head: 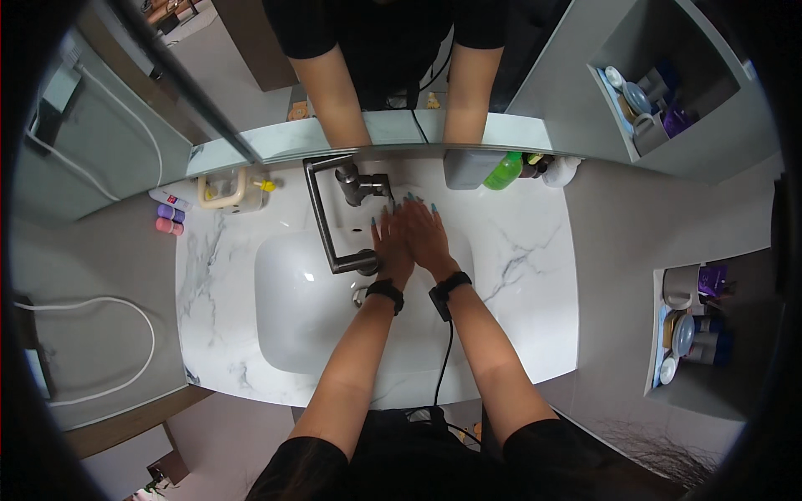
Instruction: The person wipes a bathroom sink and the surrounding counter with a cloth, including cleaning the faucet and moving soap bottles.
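Note:
My left hand point(393, 243) and my right hand point(426, 237) lie against each other, palms down, over the right rear part of a white washbasin point(294, 313). Their inner edges overlap. Both have blue-tipped nails with fingers extended and slightly apart, and I see nothing held in either. Just ahead of the fingertips is the base of a dark metal faucet point(356, 186). Its angular spout point(321, 219) bends round to the left, its outlet end close beside my left hand. Whether water runs is unclear. Black bands circle both wrists; a cable hangs from the right one.
A mirror point(401, 81) rises behind the marble-patterned counter point(520, 263). At back left stand a handled container point(232, 191) and small bottles point(170, 213); at back right, a grey box point(470, 169) and green bottle point(504, 172). A wall niche point(658, 338) holds toiletries. A white cable point(150, 338) loops left.

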`<state>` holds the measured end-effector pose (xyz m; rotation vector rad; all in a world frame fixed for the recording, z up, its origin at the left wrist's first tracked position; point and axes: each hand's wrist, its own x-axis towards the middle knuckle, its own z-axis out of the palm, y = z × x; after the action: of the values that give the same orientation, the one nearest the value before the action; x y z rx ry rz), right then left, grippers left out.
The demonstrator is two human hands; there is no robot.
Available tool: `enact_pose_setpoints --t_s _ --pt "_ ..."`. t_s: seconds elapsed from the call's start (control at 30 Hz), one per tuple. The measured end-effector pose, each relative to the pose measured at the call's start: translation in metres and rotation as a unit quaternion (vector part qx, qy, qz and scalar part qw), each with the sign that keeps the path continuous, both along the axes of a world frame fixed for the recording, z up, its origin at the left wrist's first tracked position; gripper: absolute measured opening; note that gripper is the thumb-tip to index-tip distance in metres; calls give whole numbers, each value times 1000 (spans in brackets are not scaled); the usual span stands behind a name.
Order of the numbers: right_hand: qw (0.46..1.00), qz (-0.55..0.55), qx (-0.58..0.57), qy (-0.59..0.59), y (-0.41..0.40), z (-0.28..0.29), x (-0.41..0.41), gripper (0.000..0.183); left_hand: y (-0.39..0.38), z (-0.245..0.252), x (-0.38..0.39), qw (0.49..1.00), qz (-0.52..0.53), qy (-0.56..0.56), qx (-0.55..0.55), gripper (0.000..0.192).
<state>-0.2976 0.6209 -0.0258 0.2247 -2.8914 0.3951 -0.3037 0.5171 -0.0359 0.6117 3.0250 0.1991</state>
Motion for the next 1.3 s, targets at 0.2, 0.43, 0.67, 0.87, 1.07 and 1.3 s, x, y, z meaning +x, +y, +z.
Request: enact_pose_setpoints --t_s 0.2,0.43,0.67,0.87,1.07,1.3 --pt "1000 -12 15 -10 -1 -10 -28 51 2 5 -12 1000 10 9 -26 71" --pt "989 -88 -74 -97 -9 2 -64 76 -21 53 57 945 -7 -92 314 86" --pt "991 -79 -106 2 -19 -12 -64 62 -103 84 160 923 4 -205 327 56" --pt "990 -8 -140 34 -17 -3 -18 43 -140 97 204 924 49 -242 291 43" --pt "986 -7 -166 -32 -11 -3 31 42 -155 137 191 949 16 -165 267 38" --pt "330 -137 -889 -285 11 38 105 37 -179 167 204 956 57 -81 276 32"
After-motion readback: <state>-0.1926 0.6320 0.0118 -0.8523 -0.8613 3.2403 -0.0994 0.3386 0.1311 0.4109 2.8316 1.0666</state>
